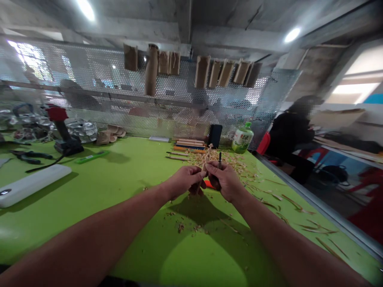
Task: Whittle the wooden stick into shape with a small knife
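Note:
My left hand (pixel 184 182) is closed around a thin pale wooden piece (pixel 207 158) that sticks up between both hands above the green table (pixel 125 187). My right hand (pixel 225 180) is closed on a small carving tool (pixel 219 159) with a dark tip pointing up and an orange handle end showing below the fingers. The tool sits right beside the wood. Pale wood shavings (pixel 230 159) lie heaped just beyond my hands.
Several carving tools (pixel 185 147) and a dark phone (pixel 214 135) lie at the back, with a green bottle (pixel 242 138) beside them. A white power bank (pixel 30 184), pliers (pixel 26 156) and a red-topped tool (pixel 61 131) sit left. A person in black (pixel 289 135) sits right, past the table's metal edge (pixel 314 199).

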The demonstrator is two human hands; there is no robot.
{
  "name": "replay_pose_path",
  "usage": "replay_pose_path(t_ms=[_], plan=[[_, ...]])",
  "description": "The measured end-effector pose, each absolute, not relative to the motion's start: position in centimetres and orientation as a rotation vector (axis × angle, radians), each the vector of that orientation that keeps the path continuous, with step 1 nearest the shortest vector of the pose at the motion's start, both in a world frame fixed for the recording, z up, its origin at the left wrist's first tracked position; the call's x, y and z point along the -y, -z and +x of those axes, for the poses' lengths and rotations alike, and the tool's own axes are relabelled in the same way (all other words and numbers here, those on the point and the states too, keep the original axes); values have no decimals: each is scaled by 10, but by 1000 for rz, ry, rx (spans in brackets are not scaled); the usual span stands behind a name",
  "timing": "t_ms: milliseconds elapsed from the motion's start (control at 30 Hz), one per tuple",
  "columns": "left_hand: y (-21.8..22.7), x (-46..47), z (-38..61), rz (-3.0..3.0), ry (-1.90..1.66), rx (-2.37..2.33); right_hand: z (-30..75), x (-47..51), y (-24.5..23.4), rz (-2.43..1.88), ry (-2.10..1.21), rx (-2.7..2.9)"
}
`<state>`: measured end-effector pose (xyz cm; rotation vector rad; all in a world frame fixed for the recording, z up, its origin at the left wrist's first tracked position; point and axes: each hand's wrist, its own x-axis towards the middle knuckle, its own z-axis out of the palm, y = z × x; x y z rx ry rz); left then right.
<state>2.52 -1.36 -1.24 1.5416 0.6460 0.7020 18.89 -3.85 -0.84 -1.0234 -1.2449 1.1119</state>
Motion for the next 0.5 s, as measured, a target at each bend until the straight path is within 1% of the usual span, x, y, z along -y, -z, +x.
replay_pose_path(t_ms=[233,500], plan=[[14,13,25,1494,-752,-587,189,39,10,-1016,-1094,1272],[9,14,26,1541,-842,-631,183,46,6,-1038,-1070,1242]])
